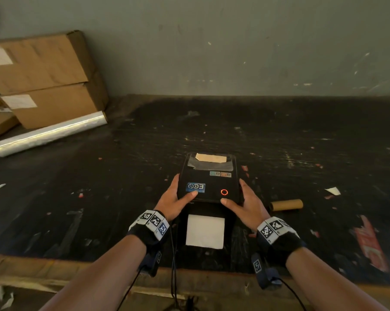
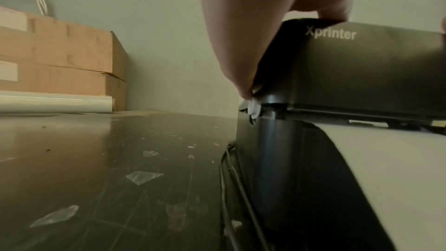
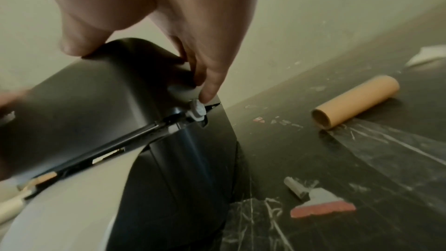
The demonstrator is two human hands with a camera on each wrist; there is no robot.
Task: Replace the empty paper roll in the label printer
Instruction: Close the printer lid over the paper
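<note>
Far to the left of the label printer [image 1: 208,178], 2 cardboard boxes [image 1: 48,79] are stacked against the wall, with a roll of clear film [image 1: 49,133] lying on the dark table [image 1: 279,135] just in front of them.

Closer in, the left hand [image 1: 173,198] grips the printer's left side: its thumb lies on the lid [image 1: 206,187] over the blue sticker [image 1: 195,187], and its fingers wrap down the side. From the left wrist view, a fingertip [image 2: 243,91] touches a small white latch [image 2: 252,109] at the seam between lid and body, and a thin dark gap shows along that seam. A black cable [image 2: 231,188] runs along the table beside the printer's left side.

The printer stands at the near middle of the table. A red ring light [image 1: 224,192] glows on the lid, and a white sheet of paper [image 1: 205,231] hangs out of the front slot, down over the printer's front.

The right hand [image 1: 245,202] grips the printer's right side in the same way, thumb on the lid's near right corner. In the right wrist view, a fingertip [image 3: 210,94] rests on the white latch [image 3: 196,111] on that side.

Just right of the printer, near the right hand, an empty cardboard tube [image 1: 286,204] lies on its side on the table. Further right lie a white paper scrap [image 1: 333,190] and a torn red scrap [image 1: 369,243].
</note>
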